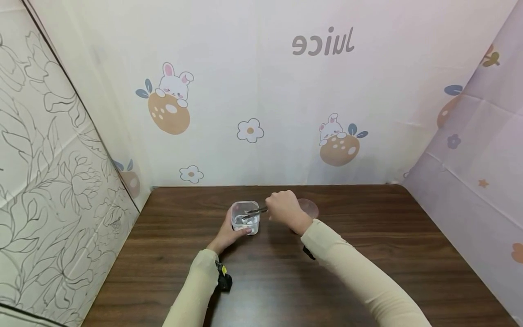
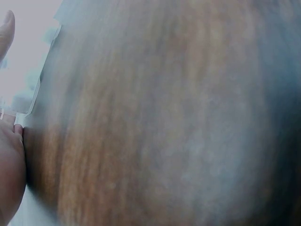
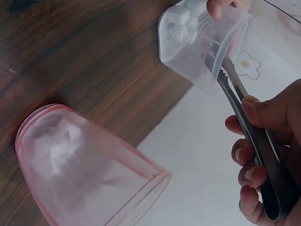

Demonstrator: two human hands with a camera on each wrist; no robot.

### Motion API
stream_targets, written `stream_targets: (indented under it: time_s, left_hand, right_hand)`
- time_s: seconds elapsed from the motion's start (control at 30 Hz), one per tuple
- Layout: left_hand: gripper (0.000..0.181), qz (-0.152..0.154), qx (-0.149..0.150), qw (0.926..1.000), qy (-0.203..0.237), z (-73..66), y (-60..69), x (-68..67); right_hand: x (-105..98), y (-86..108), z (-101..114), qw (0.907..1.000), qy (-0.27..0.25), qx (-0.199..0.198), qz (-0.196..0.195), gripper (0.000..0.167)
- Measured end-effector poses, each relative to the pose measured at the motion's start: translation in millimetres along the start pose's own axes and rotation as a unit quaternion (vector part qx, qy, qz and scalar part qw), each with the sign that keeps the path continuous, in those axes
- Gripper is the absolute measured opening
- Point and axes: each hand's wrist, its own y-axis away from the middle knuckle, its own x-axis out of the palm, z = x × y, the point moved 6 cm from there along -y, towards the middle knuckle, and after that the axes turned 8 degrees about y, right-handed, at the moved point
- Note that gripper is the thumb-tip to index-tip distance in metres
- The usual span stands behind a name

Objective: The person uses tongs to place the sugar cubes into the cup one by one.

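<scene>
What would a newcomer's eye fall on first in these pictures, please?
The eye would probably go to the dark tongs in the right hand, which reach into the clear container held by the left hand. Close by on the wooden table stands a translucent pink cup. On the pale backdrop behind, the mirrored word "Juice" stands out right of centre.
</scene>
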Motion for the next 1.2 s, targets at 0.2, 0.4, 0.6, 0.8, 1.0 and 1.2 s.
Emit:
stream_targets:
  time_s: [0.2, 0.4, 0.6, 0.8, 1.0, 1.2]
  left_hand:
    - [0.099, -0.004, 0.012, 0.9999, -0.006, 2.9, -0.8, -0.8]
    - [0.096, -0.002, 0.001, 1.0000, -0.005, 1.6, -0.5, -0.6]
    - [0.096, 0.006, -0.012, 0.9999, -0.004, 0.7, -0.6, 0.1]
    - [0.094, 0.007, -0.003, 1.0000, -0.003, -2.1, 0.2, 0.4]
    - [0.094, 0.009, 0.007, 0.9999, 0.001, -2.2, 0.2, 0.8]
    - [0.093, 0.012, 0.003, 0.9999, -0.003, -1.0, -0.4, 0.7]
  right_hand:
    - [2, -3.9, 6, 0.9998, 0.017, -0.011, 0.007, 0.030]
    - [4, -7.2, 11, 0.9997, 0.017, -0.020, 0.003, 0.026]
    - [1, -8.6, 16, 0.9990, 0.032, -0.029, -0.005, 0.034]
    - [0, -11.6, 21, 0.9978, 0.057, -0.032, -0.012, 0.034]
    - [0, -11.8, 25, 0.9970, 0.066, -0.039, -0.009, 0.029]
    - [0, -11.5, 24, 0.9969, 0.067, -0.035, -0.021, 0.030]
